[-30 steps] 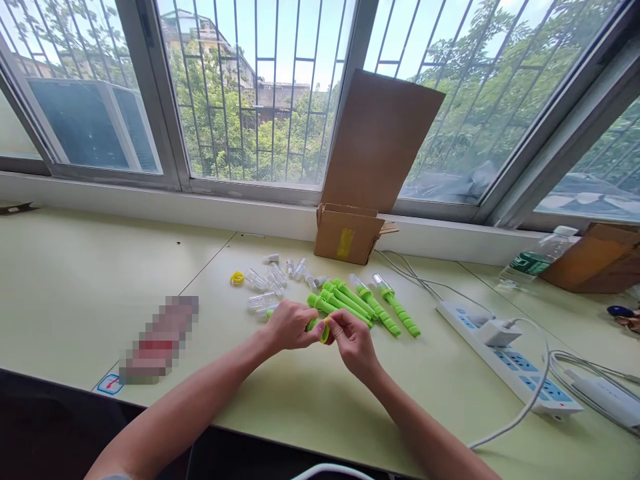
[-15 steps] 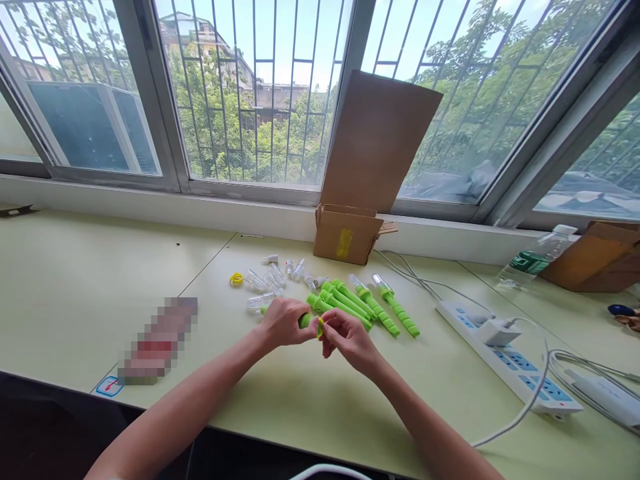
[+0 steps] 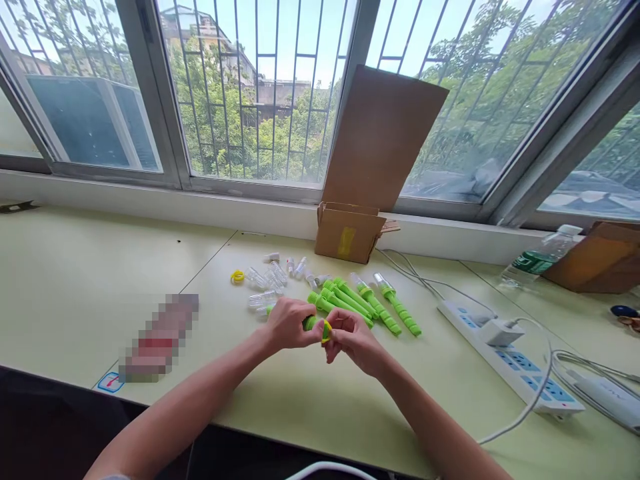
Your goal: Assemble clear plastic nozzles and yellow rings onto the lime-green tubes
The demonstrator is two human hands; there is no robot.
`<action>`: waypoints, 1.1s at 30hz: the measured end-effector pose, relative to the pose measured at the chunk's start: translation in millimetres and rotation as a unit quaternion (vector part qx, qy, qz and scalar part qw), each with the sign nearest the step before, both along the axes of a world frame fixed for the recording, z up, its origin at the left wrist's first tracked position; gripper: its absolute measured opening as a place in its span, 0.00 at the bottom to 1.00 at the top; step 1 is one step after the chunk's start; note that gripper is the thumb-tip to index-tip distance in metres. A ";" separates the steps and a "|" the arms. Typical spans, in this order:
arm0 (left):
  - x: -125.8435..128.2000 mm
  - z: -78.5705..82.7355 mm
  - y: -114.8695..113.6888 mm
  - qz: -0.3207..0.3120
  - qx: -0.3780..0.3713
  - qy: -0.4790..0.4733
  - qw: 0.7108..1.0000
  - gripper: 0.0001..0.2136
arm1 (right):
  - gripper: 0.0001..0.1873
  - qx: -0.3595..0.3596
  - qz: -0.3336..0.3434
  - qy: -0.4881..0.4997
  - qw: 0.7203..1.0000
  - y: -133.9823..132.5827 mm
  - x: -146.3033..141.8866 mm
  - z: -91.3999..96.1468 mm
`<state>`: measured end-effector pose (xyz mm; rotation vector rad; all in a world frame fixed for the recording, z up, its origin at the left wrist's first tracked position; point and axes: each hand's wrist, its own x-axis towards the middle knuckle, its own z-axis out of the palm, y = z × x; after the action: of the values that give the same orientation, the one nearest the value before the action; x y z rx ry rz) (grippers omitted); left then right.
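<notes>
My left hand is closed around a green plastic tube, most of it hidden by the fingers. At the tube's right end is a yellow ring, which my right hand pinches between thumb and fingers. The ring appears to be around the green end; how far on, I cannot tell. Just beyond my hands lie several green tubes with ribbed ends. To their right are two spiral-ridged green tubes with clear caps. Clear plastic caps and yellow rings lie farther left.
A small cardboard box with a raised flap stands by the window. On the right are a white power strip with cables, a water bottle and another carton. A blurred-out object lies left of my hands.
Both hands have shifted slightly right. The yellow ring at the tube's end shows more openly now, as my right fingers have moved a little. The view has shifted slightly.
</notes>
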<state>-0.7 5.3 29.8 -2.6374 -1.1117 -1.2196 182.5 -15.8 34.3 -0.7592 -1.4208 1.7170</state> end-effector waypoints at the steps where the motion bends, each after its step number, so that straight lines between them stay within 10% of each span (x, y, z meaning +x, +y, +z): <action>1: 0.4 0.0 -0.3 -0.002 -0.006 -0.004 1.000 0.16 | 0.12 -0.006 0.005 0.008 1.000 -0.3 0.1 0.3; 26: 0.9 -5.0 1.2 0.041 0.024 -0.019 0.999 0.13 | 0.09 -0.057 0.049 -0.043 0.996 -0.9 -1.0 -3.6; 33: 1.9 0.8 0.4 0.053 -0.028 -0.041 0.997 0.13 | 0.07 0.008 -0.038 -0.025 0.999 -5.1 -9.8 -4.6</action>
<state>1.2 5.7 30.6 -2.5507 -1.2989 -1.3056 172.7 -20.9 29.6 -0.8423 -1.4197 1.6376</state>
